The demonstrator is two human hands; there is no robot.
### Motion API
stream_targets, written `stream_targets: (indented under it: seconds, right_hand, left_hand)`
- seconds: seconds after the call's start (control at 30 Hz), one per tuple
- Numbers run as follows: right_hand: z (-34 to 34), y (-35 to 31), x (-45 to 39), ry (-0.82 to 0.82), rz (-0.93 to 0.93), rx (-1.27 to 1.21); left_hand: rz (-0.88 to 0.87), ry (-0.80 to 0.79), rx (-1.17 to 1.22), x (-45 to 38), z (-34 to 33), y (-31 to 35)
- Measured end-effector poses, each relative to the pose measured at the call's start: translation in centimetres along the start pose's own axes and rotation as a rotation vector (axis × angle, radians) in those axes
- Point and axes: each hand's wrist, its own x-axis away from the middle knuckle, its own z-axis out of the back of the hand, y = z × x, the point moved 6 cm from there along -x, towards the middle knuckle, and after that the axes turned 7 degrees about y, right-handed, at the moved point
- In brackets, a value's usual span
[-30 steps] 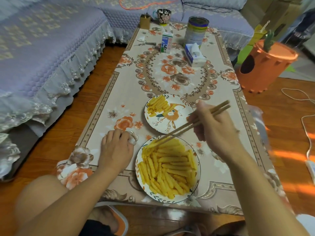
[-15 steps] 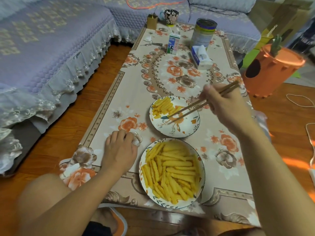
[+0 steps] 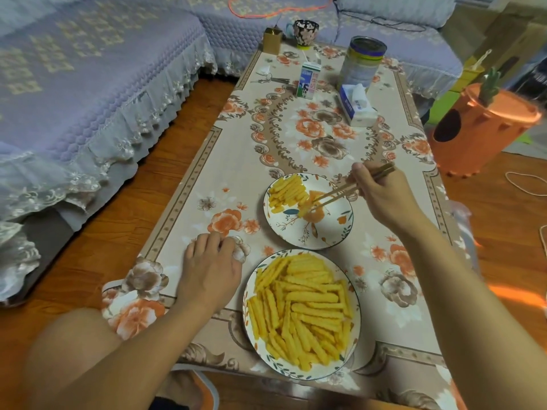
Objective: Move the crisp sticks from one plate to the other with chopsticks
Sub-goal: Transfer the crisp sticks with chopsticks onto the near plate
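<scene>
Two flower-patterned plates sit on the table. The near plate [image 3: 250, 294] is heaped with yellow crisp sticks [image 3: 302, 309]. On the far plate [image 3: 340, 232] a smaller pile of crisp sticks [image 3: 285, 192] lies in its left part. My right hand [image 3: 381, 196] grips wooden chopsticks [image 3: 334, 195], whose tips reach down over the middle of the far plate, at a crisp stick [image 3: 305, 211] there. My left hand [image 3: 210, 264] rests on the tablecloth to the left of the near plate, fingers curled, with a bit of white showing by the fingertips.
At the far end of the flowered tablecloth [image 3: 236, 161] stand a milk carton [image 3: 307, 79], a tin can [image 3: 362, 60], a tissue pack [image 3: 356, 106], a mug [image 3: 305, 31] and keys [image 3: 269, 79]. A purple sofa [image 3: 88, 69] runs along the left; an orange stool [image 3: 479, 128] stands to the right.
My right hand has carried the chopsticks from the near plate's far rim to the far plate, and their tips have lowered to its middle. My left hand has stayed put.
</scene>
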Motion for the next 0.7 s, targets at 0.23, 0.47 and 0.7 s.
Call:
stream_targets:
  seconds: [0.23, 0.47, 0.7]
  right_hand:
    - [1.0, -0.7, 0.2, -0.062, 0.077, 0.028]
    - [-0.6, -0.1, -1.1, -0.15, 0.061, 0.027]
    - [2.3, -1.9, 0.4, -0.007, -0.039, -0.144]
  left_hand:
    - [-0.001, 0.006, 0.001, 0.0, -0.1, 0.0]
    - [0.011, 0.0, 0.004, -0.1, 0.1, 0.1]
    - [0.015, -0.018, 0.001, 0.0, 0.2, 0.1]
